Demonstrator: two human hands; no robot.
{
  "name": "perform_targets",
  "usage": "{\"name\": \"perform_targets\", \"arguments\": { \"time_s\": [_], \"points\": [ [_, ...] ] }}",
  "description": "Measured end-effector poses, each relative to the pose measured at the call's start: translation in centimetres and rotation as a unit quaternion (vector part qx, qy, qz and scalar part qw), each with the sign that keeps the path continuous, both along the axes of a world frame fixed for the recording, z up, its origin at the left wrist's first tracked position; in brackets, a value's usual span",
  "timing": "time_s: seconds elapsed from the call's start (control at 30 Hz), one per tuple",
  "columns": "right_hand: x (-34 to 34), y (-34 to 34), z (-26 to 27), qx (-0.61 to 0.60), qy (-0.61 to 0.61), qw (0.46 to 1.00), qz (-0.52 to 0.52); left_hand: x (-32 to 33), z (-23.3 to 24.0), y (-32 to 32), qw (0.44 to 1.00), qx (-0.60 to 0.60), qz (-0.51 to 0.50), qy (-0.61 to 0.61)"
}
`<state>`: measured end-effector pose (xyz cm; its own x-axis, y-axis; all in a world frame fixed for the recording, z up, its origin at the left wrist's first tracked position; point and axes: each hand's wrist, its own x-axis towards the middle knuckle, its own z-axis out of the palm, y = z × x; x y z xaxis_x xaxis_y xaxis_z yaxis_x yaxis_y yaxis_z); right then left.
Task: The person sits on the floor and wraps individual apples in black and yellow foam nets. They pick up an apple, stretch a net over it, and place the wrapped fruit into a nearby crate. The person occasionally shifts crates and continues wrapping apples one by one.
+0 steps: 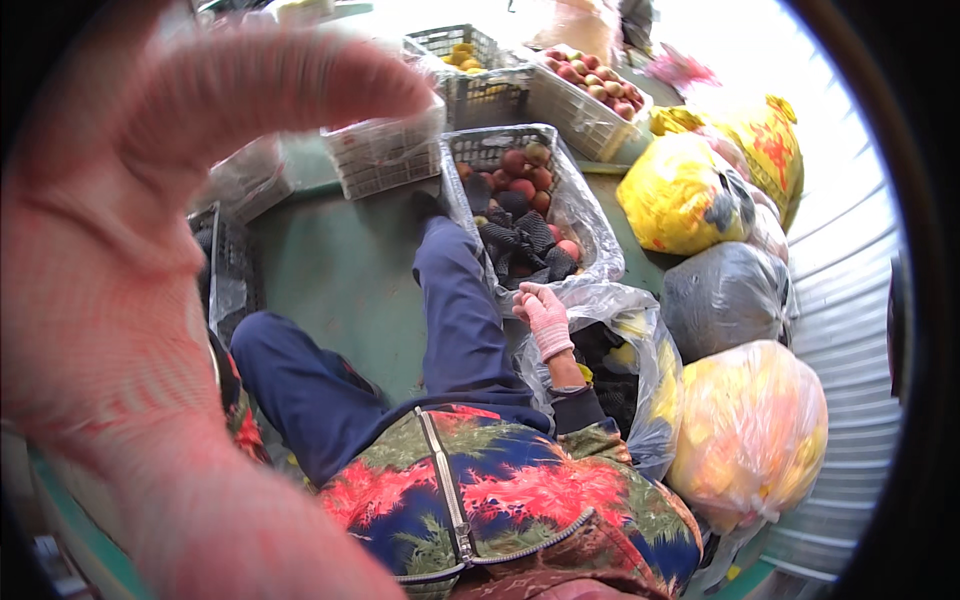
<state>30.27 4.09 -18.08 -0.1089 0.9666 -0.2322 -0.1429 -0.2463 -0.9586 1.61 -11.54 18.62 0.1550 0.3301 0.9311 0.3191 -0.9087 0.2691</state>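
Observation:
My left hand [142, 300], in a pinkish knit glove, is raised very close to the camera and fills the left side of the view. Its thumb and fingers form a wide curve with nothing seen between them; part of it is cut off and blurred. In a matching glove, my right hand [541, 319] hangs over the plastic bag beside my leg, fingers loosely curled. No object shows in it. Just beyond lies a plastic-lined crate [604, 244] of red apples [525, 176] and dark foam net sleeves [532, 232]. The open clear bag [652, 330] below holds more dark netting and yellow material.
Further crates stand ahead, among them a white crate of apples [577, 112] and a dark crate with yellow items [480, 34]. Stuffed yellow bags [671, 195], a grey bag [724, 289] and a clear bag [750, 435] line the corrugated wall [847, 322] at the right.

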Motion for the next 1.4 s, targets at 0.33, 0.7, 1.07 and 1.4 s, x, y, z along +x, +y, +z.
{"name": "perform_targets", "arguments": {
  "time_s": [0.33,0.7,1.07,1.4],
  "points": [
    [-1.9,-0.9,1.6,0.08,-0.076,0.994,-0.011,-1.4,4.3,0.4,0.972,0.207,0.1,0.04],
    [-0.1,4.2,-2.2,0.157,-0.326,0.932,-0.029,-4.5,-2.4,5.3,0.938,-0.178,0.29,0.074],
    [-3.3,6.8,-4.9,0.159,-0.354,0.921,0.026,-9.9,-25.0,16.2,0.795,-0.438,0.324,0.269],
    [-2.1,0.9,-5.4,0.179,-0.367,0.913,0.008,-15.5,-29.8,36.7,0.743,-0.291,0.483,0.361]
  ]
}}
